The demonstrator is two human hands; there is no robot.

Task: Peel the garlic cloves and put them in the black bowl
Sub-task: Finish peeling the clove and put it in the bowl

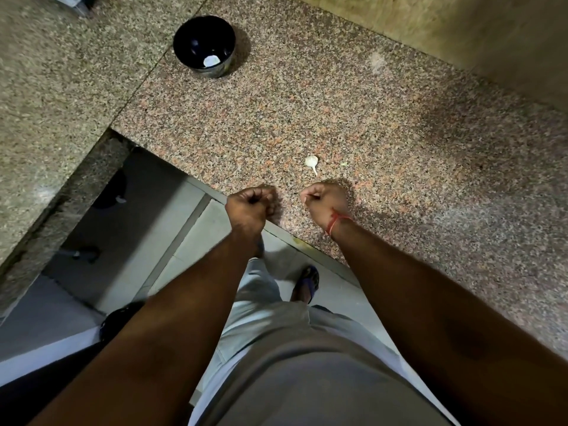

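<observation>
Hovering at the near edge of the granite worktop (384, 124), the left hand (250, 207) and right hand (327, 201) are both curled into fists, apart; whether either holds anything cannot be told. One unpeeled garlic clove (311, 162) lies just beyond the right hand, and the black bowl (196, 35) stands well away with something white inside.

Dim, warm light falls from above onto my bench (384, 124), brightest at mid-frame and fading toward the right edge and lower corners. My hands cast soft shadows to their right. Wide-angle bending curves the edges; my forearms look slightly blurred.
</observation>
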